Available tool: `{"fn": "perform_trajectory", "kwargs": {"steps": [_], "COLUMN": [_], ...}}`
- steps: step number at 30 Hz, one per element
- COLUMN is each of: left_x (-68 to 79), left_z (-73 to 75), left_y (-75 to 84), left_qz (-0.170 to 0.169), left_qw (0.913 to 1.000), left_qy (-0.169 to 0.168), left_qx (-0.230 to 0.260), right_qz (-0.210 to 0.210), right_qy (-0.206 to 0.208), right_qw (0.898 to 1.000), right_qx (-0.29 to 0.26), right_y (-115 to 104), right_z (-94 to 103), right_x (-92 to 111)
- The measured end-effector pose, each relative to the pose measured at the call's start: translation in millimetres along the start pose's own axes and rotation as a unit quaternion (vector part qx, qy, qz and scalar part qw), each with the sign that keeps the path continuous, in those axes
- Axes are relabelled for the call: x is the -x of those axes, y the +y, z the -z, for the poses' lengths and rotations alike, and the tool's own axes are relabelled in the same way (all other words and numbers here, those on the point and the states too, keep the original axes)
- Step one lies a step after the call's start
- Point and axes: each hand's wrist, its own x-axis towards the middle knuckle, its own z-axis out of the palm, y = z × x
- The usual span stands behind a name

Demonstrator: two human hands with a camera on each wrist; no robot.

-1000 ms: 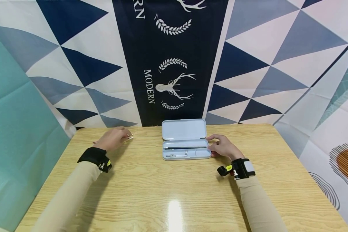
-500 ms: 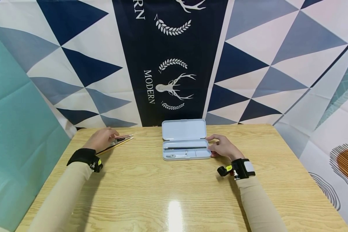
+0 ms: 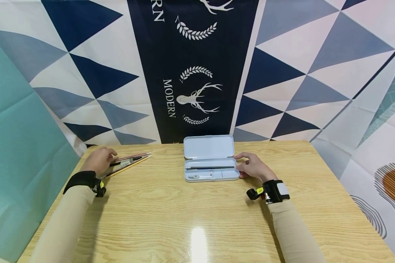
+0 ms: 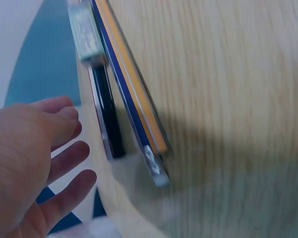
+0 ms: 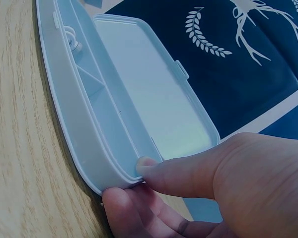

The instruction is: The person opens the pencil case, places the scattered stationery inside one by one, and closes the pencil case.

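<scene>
My left hand [image 3: 98,160] is at the back left of the table, its fingers loosely bent and holding nothing. Just right of its fingertips lies a loose bundle: a yellow pencil [image 3: 133,165], a dark blue pencil with a silver end [image 4: 121,84], a pen with a pale label [image 4: 87,34] and a black end, and reddish sticks behind. My right hand [image 3: 255,168] grips the right end of a pale blue pencil case [image 5: 74,114], thumb over the inner rim, fingertips outside. The case's lid [image 3: 209,146] stands open. Dark pencils [image 3: 210,167] lie inside its rear compartment.
A small whitish tool [image 3: 194,176] lies in the case's front compartment, which has a divider. The wooden table [image 3: 197,208] meets a patterned cloth backdrop [image 3: 197,47] at its back edge. A teal cloth [image 3: 26,153] hangs along the left side.
My left hand has drawn leftward off the pencils and pen, uncovering them on the table. My right hand and the pencil case have stayed in place.
</scene>
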Motion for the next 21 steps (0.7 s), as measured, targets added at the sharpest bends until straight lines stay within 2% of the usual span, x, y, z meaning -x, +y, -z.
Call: {"fn": "perform_trajectory", "kwargs": {"steps": [6,13,21], "left_x": [4.6,4.8,3.0], "left_z": [0.4,-1.4,-6.7], "left_y": [-9.7,-9.3,-12.4], "left_qz": [0.01,-0.02,-0.037], "left_qw": [0.9999,0.9971,0.9964], "left_qy": [0.009,0.06,0.072], "left_qx": [0.0,-0.041,-0.026], "right_qz": [-0.006,-0.007,-0.003], "right_qy": [0.0,0.002,0.001], "right_qw": [1.0,1.0,1.0], "right_qx": [0.004,0.003,0.003], "right_y": [-0.9,-0.8,-0.8], "right_z": [-0.1,0.2,-0.1], "right_x": [1.1,1.5,1.1]}}
